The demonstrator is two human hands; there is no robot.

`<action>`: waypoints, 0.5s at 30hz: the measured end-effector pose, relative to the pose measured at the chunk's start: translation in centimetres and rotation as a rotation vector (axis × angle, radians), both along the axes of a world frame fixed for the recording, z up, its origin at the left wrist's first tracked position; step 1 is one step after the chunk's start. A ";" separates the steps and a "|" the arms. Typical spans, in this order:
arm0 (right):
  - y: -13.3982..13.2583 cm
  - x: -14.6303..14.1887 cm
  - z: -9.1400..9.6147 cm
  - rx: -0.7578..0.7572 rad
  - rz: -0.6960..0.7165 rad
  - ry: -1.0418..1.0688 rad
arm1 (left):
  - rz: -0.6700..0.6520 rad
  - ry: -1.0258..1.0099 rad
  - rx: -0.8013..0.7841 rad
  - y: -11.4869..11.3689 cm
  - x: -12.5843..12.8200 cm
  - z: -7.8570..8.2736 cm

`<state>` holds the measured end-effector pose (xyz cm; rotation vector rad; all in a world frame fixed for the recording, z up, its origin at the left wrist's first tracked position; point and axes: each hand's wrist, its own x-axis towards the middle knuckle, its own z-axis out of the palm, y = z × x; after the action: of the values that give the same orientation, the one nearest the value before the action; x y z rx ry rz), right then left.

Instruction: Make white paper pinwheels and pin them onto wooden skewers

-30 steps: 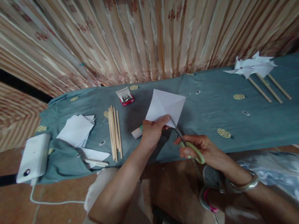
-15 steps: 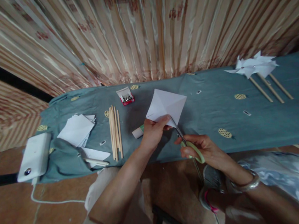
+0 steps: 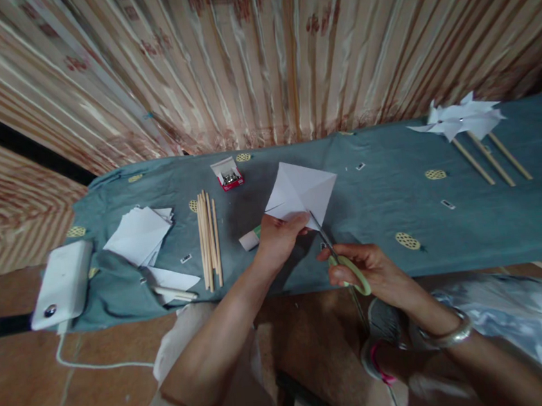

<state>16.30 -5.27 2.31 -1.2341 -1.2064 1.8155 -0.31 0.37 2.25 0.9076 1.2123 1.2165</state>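
A square white sheet of paper (image 3: 301, 190) with diagonal creases is held up over the cloth. My left hand (image 3: 279, 236) pinches its near edge, thumb on top. A slit shows at the paper's left corner. My right hand (image 3: 362, 264) is closed around the pale green handles of a pair of scissors (image 3: 349, 272). The blades reach into the paper's near corner, close to my left thumb. Under the paper, to the left of my left hand, a small white and green object (image 3: 250, 238) lies partly hidden.
On the grey-green tablecloth (image 3: 377, 198) stand an open red box of metal pins (image 3: 229, 176), several wooden sticks (image 3: 208, 242), a stack of white paper (image 3: 139, 236) and a white power bank-like device (image 3: 64, 283) with a cable. Paper pinwheels (image 3: 465, 119) on sticks lie at the far right.
Hardly anything differs. The paper's right corner has shifted slightly left, while both hands and the scissors stay nearly where they were.
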 end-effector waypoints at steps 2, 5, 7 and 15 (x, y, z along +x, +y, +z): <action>0.0 0.0 0.0 -0.021 -0.005 0.012 | -0.008 0.013 0.007 0.1 0.0 0.1; 0.0 0.0 0.0 -0.058 -0.020 0.023 | -0.016 0.019 0.014 0.1 0.0 0.3; 0.0 -0.1 0.0 -0.073 -0.028 0.025 | -0.015 0.020 0.010 0.1 0.0 0.4; -0.1 -0.2 0.1 -0.119 -0.055 0.032 | -0.026 -0.001 0.037 0.2 -0.1 0.2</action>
<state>16.14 -5.33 2.38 -1.2857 -1.0494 1.8824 -0.44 0.54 2.49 0.9474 1.1771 1.2222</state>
